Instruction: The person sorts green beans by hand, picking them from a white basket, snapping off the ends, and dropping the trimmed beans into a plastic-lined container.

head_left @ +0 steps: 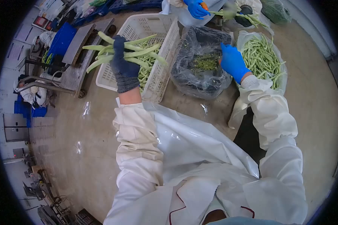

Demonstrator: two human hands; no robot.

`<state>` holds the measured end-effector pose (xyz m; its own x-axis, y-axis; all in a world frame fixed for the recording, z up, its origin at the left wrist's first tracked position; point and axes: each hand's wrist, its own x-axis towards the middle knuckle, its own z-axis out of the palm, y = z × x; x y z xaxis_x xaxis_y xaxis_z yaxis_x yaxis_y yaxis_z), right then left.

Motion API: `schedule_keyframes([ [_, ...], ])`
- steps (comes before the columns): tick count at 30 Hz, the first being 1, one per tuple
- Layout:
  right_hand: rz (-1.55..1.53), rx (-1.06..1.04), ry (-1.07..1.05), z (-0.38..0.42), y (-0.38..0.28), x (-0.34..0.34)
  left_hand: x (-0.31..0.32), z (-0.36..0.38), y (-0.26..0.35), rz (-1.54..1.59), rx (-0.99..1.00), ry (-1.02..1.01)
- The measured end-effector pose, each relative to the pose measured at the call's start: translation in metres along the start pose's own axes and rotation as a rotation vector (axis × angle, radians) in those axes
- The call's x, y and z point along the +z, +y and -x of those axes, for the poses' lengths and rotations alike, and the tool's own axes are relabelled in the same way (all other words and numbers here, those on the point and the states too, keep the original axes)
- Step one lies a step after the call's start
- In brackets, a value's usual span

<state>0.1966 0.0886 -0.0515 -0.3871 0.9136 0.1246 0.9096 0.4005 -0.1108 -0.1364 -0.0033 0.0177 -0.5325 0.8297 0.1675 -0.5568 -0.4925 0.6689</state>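
My left hand [124, 67], in a dark glove with a grey cuff, is closed around a bunch of long pale-green beans [142, 52]. It holds them over a white slatted basket [164, 80], where more beans lie. My right hand [233, 63], in a blue glove, is at the right side of a bin lined with clear plastic [193, 84]. Green trimmings [206, 63] lie inside that bin. The right fingers are partly curled, and what they hold, if anything, I cannot tell. Close to the right of this hand is a clear bag full of green beans [263, 60].
Across from me, a co-worker's blue-gloved hand [196, 8] has an orange-handled tool [204, 6], with beans [248, 17] alongside. A metal cart [73, 75] with a blue crate [63, 42] stands at left. A white apron [191, 138] covers my lap.
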Motion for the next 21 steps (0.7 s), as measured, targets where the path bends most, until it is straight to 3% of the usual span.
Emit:
schedule_keyframes([
  [5,-1.191,-0.256,-0.320,0.011,-0.057,-0.003,0.018,0.008,-0.033,0.002,-0.096,-0.012],
  [8,-1.353,-0.183,-0.517,0.026,-0.086,-0.026,0.025,0.012,-0.048,-0.068,-0.135,-0.018],
  [11,-1.376,-0.036,-0.475,0.018,-0.072,-0.029,0.031,0.016,-0.044,-0.035,-0.114,0.070],
  [14,-1.318,0.039,-0.232,0.005,-0.049,-0.032,0.023,0.008,-0.027,-0.207,0.108,0.192],
  [16,-0.973,-0.077,0.017,0.008,-0.034,-0.032,0.015,0.001,-0.015,-0.520,0.227,0.306],
  [19,-0.496,-0.241,0.189,0.012,-0.026,-0.031,0.021,0.008,-0.014,-1.161,0.314,-0.001],
  [20,-0.346,-0.295,0.215,0.013,-0.026,-0.030,0.035,0.023,-0.020,-1.207,0.057,-0.098],
  [21,-0.347,-0.361,0.234,0.014,-0.028,-0.030,0.042,0.032,-0.031,-1.309,-0.004,-0.291],
])
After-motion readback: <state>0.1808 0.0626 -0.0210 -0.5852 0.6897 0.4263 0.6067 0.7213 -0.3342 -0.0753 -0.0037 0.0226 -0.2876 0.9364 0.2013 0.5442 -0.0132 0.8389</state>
